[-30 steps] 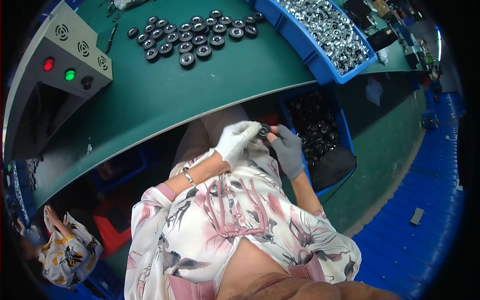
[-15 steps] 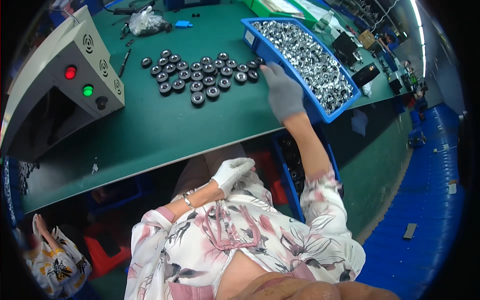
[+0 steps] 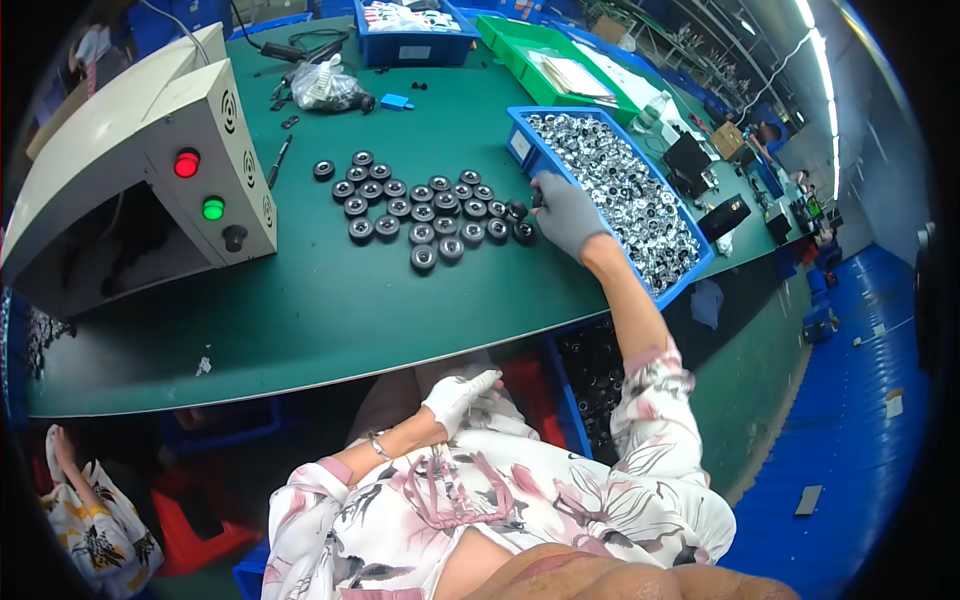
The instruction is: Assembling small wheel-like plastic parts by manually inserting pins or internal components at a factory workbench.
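Note:
My right hand [image 3: 572, 218], in a grey glove, is closed on a small black wheel-like part [image 3: 538, 197] beside the near left wall of a blue bin [image 3: 605, 212]. The fingers partly cover that part, so its shape is not clear. Shiny metal rings or caps [image 3: 620, 170] fill the bin. To the left of the hand, several black round wheels [image 3: 423, 258] with metal centres stand in loose rows on the green table [image 3: 330, 310]. Down at my lap, my left hand [image 3: 458, 402] in a white glove rests with its fingers together, and nothing shows in it.
A beige machine [image 3: 130, 150] with a red and a green light stands at the left. Behind are a plastic bag [image 3: 325, 85], a blue bin [image 3: 415, 48] and a green tray [image 3: 510, 52]. Below the table edge sits a bin of dark parts [image 3: 575, 400]. Another person's sleeve [image 3: 100, 525] shows lower left.
The view has tilted, so the table sits lower in the picture. My right hand has shifted slightly away from the wheels, and a dark part now shows between its fingers. The left hand stays on my lap.

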Available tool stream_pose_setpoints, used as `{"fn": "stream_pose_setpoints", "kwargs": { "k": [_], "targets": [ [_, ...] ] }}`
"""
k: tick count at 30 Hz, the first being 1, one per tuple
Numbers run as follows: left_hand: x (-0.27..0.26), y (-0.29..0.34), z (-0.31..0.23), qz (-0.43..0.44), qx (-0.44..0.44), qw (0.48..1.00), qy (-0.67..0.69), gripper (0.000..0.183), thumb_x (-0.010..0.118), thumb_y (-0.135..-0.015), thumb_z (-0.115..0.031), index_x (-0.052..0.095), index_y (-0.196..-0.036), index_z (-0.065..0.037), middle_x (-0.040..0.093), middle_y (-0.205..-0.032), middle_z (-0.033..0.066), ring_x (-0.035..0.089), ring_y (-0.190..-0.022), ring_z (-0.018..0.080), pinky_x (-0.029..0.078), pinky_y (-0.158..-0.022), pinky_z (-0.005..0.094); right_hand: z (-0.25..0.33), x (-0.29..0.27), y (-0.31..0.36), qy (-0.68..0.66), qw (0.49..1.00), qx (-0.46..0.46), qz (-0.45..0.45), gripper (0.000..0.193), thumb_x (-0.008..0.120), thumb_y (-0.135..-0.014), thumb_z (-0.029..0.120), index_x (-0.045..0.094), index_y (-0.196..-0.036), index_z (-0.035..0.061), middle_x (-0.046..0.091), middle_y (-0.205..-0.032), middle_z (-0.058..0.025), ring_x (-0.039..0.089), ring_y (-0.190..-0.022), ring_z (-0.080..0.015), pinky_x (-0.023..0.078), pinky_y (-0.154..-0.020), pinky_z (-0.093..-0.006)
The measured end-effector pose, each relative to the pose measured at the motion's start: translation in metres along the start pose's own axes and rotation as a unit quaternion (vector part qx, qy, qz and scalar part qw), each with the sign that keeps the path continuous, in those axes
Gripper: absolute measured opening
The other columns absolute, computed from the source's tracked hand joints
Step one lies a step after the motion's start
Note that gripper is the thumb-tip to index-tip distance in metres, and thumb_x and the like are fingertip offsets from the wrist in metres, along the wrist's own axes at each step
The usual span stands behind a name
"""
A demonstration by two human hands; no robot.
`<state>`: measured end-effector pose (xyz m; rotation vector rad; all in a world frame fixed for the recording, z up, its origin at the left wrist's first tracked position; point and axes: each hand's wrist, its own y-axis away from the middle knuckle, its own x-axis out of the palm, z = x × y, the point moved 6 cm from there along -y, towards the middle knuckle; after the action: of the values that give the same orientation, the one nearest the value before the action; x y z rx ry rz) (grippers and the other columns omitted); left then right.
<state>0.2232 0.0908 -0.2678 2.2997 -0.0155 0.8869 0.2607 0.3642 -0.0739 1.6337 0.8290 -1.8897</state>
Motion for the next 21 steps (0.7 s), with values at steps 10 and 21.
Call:
{"fn": "stream_pose_setpoints", "kwargs": {
  "k": [10,21],
  "targets": [
    [0.029,0.017,-0.02,0.048,0.119,0.975,-0.181,0.041,0.062,-0.103,-0.027,0.059,-0.133,0.001,0.068,-0.116,0.0084,0.065,-0.095,0.013,0.054,-0.074,0.0246,0.052,0.059,0.145,-0.934,0.355,0.043,0.023,0.045,0.058,-0.102,0.037,0.054,-0.128,0.0005,0.057,-0.095,-0.0085,0.053,-0.075,-0.0142,0.045,-0.063,-0.0271],
    [0.099,0.075,-0.079,-0.095,0.627,0.621,-0.461,0.057,0.08,-0.076,-0.001,0.058,-0.129,0.003,0.057,-0.127,0.0211,0.065,-0.107,0.0322,0.055,-0.089,0.0366,0.068,0.097,0.206,-0.967,0.25,0.03,0.025,0.043,0.05,-0.104,0.048,0.057,-0.113,0.0063,0.046,-0.077,0.0005,0.042,-0.06,-0.0071,0.037,-0.052,-0.0214]
  ]
}}
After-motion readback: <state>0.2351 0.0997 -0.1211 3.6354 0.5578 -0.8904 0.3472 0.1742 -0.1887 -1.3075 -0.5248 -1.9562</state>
